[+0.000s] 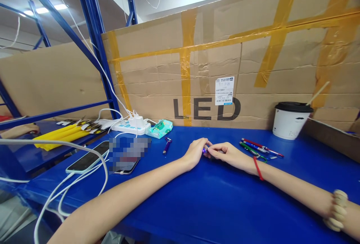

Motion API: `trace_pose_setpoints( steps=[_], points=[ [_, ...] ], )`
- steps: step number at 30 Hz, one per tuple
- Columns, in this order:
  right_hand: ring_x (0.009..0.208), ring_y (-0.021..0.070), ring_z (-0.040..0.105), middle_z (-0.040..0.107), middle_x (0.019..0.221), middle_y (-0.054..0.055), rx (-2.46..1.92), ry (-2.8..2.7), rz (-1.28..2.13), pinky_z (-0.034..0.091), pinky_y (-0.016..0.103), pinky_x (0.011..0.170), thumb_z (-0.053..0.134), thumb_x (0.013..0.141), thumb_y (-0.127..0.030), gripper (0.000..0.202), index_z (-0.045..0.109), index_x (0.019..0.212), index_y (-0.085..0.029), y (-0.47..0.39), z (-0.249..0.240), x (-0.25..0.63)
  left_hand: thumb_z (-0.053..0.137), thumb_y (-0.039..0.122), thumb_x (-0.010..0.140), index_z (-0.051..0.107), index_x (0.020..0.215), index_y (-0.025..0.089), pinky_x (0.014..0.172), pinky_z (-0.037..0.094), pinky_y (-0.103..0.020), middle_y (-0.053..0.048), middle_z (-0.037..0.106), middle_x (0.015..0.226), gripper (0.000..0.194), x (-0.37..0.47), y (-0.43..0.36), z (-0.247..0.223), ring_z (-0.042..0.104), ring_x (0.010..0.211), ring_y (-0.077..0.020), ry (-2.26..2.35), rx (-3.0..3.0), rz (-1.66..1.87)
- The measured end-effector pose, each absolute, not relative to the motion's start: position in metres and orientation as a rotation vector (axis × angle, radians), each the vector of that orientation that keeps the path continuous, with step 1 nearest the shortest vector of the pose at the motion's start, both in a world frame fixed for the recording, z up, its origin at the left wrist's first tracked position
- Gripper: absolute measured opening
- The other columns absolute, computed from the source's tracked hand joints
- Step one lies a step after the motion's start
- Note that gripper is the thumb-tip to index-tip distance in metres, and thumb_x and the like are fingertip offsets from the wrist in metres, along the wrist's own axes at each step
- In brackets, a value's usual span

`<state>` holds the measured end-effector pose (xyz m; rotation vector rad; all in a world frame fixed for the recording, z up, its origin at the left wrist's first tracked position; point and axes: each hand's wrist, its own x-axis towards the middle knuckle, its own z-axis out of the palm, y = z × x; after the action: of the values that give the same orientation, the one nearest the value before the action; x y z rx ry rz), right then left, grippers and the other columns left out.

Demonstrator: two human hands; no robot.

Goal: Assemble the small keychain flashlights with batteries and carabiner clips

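Both hands meet over the blue table point(180, 202), near its middle. My left hand point(196, 153) has its fingers closed round a small shiny purple object point(205, 150), mostly hidden between the hands. The fingertips of my right hand point(225, 154) pinch at the same spot; what they grip is too small to name. A short purple pen-like item point(167, 145) lies left of my left hand. Right of my right hand lie several pens, among them a red one point(254, 143) and a green one point(250, 149).
At the left are two phones point(89, 157) point(128, 167), white cables point(105, 172), a power strip point(128, 127) and a green tissue pack point(159, 129). A lidded paper cup point(289, 122) stands back right, beside a cardboard box point(333, 137). Cardboard point(157, 86) walls the back.
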<state>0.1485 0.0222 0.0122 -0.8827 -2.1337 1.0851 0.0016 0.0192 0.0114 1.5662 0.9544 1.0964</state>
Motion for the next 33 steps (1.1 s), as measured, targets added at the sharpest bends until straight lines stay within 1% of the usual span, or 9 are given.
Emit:
trace_pose_setpoints(
  steps=[6, 10, 15, 22, 24, 29, 33],
  points=[
    [0.063, 0.0116, 0.046, 0.058, 0.068, 0.003, -0.883, -2.136, 1.094, 0.033, 0.025, 0.060, 0.053, 0.073, -0.050, 0.040, 0.065, 0.072, -0.012, 0.028, 0.008, 0.149, 0.033, 0.029, 0.074, 0.051, 0.063, 0.016, 0.054, 0.035, -0.023, 0.002, 0.048, 0.050, 0.025, -0.001, 0.022, 0.010, 0.046, 0.051, -0.0119, 0.943, 1.692, 1.081],
    [0.065, 0.0128, 0.049, 0.060, 0.070, 0.003, -0.871, -2.149, 1.080, 0.036, 0.025, 0.062, 0.054, 0.073, -0.049, 0.039, 0.067, 0.075, -0.012, 0.029, 0.008, 0.149, 0.033, 0.030, 0.074, 0.051, 0.064, 0.016, 0.054, 0.035, -0.022, 0.001, 0.051, 0.051, 0.024, -0.002, 0.023, 0.008, 0.048, 0.052, -0.0123, 0.944, 1.703, 1.071],
    [0.069, 0.0139, 0.052, 0.062, 0.074, 0.003, -0.824, -2.141, 1.081, 0.039, 0.026, 0.066, 0.053, 0.074, -0.048, 0.038, 0.068, 0.079, -0.013, 0.028, 0.009, 0.150, 0.035, 0.031, 0.073, 0.050, 0.064, 0.016, 0.054, 0.036, -0.022, 0.002, 0.051, 0.051, 0.023, 0.000, 0.020, 0.010, 0.049, 0.052, -0.0122, 0.940, 1.658, 1.070],
    [0.074, 0.0155, 0.054, 0.062, 0.077, 0.004, -0.833, -2.116, 1.052, 0.041, 0.028, 0.072, 0.053, 0.075, -0.048, 0.037, 0.067, 0.079, -0.013, 0.029, 0.006, 0.148, 0.035, 0.032, 0.073, 0.050, 0.064, 0.016, 0.055, 0.037, -0.022, 0.003, 0.051, 0.051, 0.023, 0.000, 0.021, 0.010, 0.049, 0.052, -0.0118, 0.945, 1.667, 1.068],
    [0.075, 0.0154, 0.054, 0.062, 0.078, 0.004, -0.825, -2.137, 1.024, 0.041, 0.028, 0.072, 0.051, 0.077, -0.047, 0.037, 0.067, 0.081, -0.013, 0.031, 0.004, 0.149, 0.035, 0.031, 0.073, 0.050, 0.065, 0.016, 0.056, 0.037, -0.023, 0.002, 0.052, 0.052, 0.023, -0.001, 0.020, 0.010, 0.050, 0.053, -0.0120, 0.942, 1.665, 1.072],
    [0.080, 0.0165, 0.054, 0.062, 0.084, 0.005, -0.780, -2.181, 1.030, 0.041, 0.029, 0.076, 0.048, 0.079, -0.048, 0.041, 0.064, 0.097, -0.014, 0.034, 0.000, 0.151, 0.037, 0.032, 0.072, 0.050, 0.065, 0.016, 0.057, 0.037, -0.024, 0.002, 0.052, 0.051, 0.022, 0.001, 0.018, 0.013, 0.050, 0.054, -0.0131, 0.964, 1.603, 1.081],
    [0.080, 0.0167, 0.054, 0.063, 0.087, 0.005, -0.819, -2.169, 1.033, 0.040, 0.028, 0.075, 0.046, 0.079, -0.049, 0.043, 0.064, 0.097, -0.014, 0.031, 0.003, 0.150, 0.034, 0.036, 0.074, 0.052, 0.065, 0.015, 0.055, 0.035, -0.024, 0.000, 0.053, 0.049, 0.029, 0.001, 0.024, 0.010, 0.049, 0.051, -0.0133, 0.972, 1.508, 1.109]
  ],
)
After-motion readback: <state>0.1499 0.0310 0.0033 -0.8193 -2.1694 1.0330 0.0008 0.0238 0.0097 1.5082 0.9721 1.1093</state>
